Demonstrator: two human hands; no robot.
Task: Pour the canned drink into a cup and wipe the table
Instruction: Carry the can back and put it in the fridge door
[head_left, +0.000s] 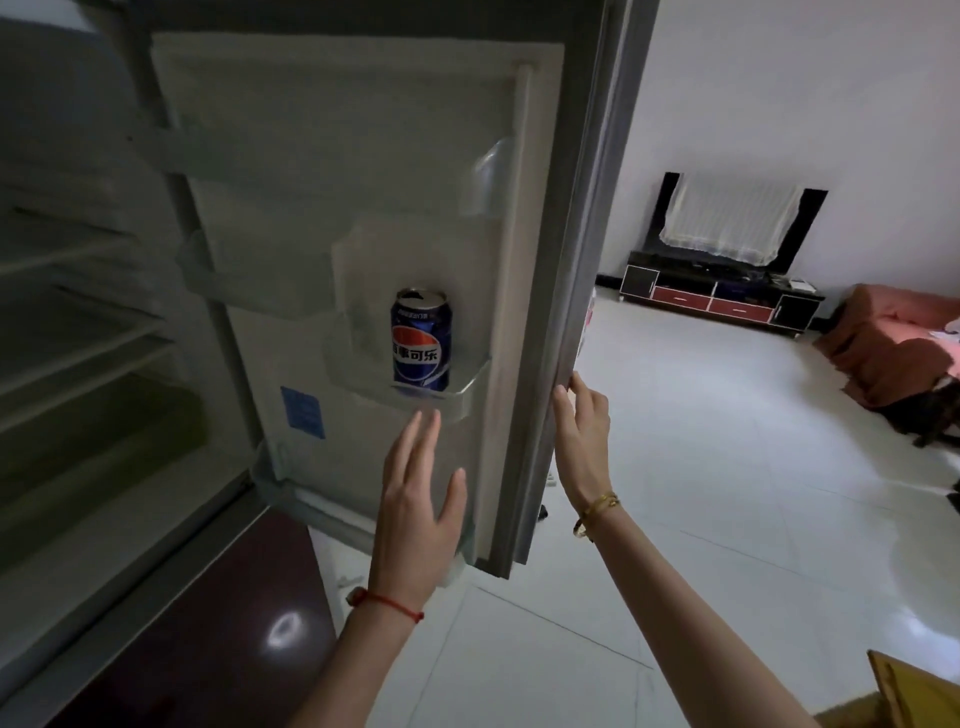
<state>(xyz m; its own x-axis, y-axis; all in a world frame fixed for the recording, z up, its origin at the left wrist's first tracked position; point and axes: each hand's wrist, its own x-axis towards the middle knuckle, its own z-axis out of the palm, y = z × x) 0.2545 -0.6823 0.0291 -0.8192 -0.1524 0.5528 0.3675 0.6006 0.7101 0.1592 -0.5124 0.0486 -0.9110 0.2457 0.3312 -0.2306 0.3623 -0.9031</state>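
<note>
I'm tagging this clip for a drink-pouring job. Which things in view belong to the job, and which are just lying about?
Belongs to the job:
blue can on the fridge door shelf
left hand, open, below the can
right hand on the door's edge

Just lying about:
TV cabinet
covered sofa

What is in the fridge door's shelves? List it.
One blue Pepsi can stands upright in the clear lower door shelf. The shelves above it look bare. The left hand reaches toward the can, covering part of the door panel below.
</note>
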